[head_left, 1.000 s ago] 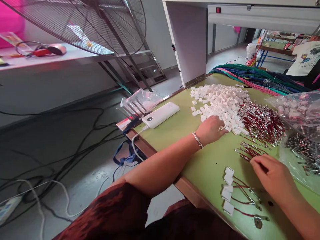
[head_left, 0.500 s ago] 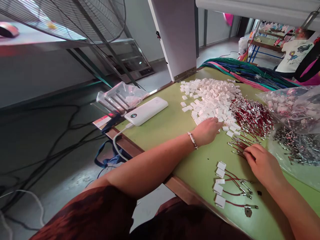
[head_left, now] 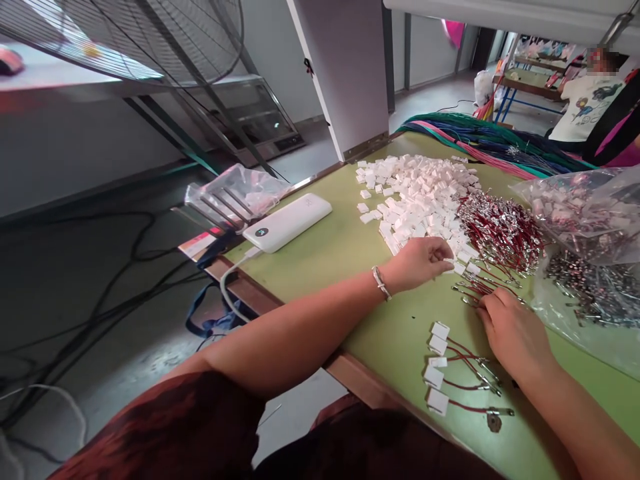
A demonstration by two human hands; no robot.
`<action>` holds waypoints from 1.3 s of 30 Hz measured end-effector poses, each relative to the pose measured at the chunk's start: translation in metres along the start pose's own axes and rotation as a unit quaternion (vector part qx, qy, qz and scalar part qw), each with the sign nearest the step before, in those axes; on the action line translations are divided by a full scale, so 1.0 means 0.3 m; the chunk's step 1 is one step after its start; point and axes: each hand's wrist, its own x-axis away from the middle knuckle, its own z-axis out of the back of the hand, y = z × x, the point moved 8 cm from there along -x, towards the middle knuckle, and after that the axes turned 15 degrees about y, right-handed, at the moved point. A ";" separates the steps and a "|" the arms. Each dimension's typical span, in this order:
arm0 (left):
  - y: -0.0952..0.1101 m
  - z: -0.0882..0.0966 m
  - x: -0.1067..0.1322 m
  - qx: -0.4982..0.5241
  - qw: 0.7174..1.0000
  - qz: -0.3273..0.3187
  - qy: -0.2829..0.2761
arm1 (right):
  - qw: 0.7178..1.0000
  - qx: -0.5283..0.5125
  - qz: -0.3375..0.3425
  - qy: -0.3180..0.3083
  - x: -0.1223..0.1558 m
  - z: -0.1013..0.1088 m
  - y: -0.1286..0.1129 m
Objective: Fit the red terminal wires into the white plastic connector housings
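My left hand (head_left: pixel 421 261) is closed in a pinch at the near edge of a heap of white plastic connector housings (head_left: pixel 417 193). Thumb and forefinger hold one small white connector housing (head_left: pixel 449 265). To its right, my right hand (head_left: pixel 517 330) bends over a short row of red wires (head_left: pixel 467 290) with metal terminals, its fingers closed on a red wire; the fingertips are partly hidden. Nearer me, several white housings with red wires attached (head_left: pixel 434 377) lie in a column. A pile of red terminal wires (head_left: pixel 503 230) lies beyond my right hand.
Clear plastic bags (head_left: pixel 595 213) of housings and dark metal-ended parts lie at the right. Bundled green, blue and pink wires (head_left: pixel 500 143) run along the back. A white power bank (head_left: pixel 290 221) with a cable lies left. A fan (head_left: pixel 150 40) stands beyond; another person (head_left: pixel 590 107) sits far right.
My left hand has shifted slightly right and drawn thumb and forefinger together on a white housing. My right hand has moved a little left over the row of wires.
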 end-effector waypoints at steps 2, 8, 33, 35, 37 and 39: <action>-0.015 -0.045 0.028 0.131 0.987 0.087 -0.042 | 1.000 -0.020 0.001 0.008 0.000 0.008 0.000; -0.035 -0.096 0.068 0.255 0.946 0.191 -0.068 | 0.997 -0.069 -0.008 0.039 0.005 0.043 0.012; -0.027 -0.153 0.108 0.306 0.909 0.228 -0.167 | 0.977 -0.158 0.006 0.143 -0.002 0.112 -0.004; -0.024 -0.154 0.109 0.303 0.912 0.218 -0.173 | 0.979 -0.126 0.025 0.159 0.005 0.119 -0.014; -0.018 -0.154 0.110 0.298 0.915 0.203 -0.180 | 0.983 -0.106 0.029 0.149 0.009 0.114 -0.016; -0.009 -0.154 0.111 0.293 0.918 0.189 -0.190 | 0.987 -0.103 0.022 0.123 0.008 0.102 -0.010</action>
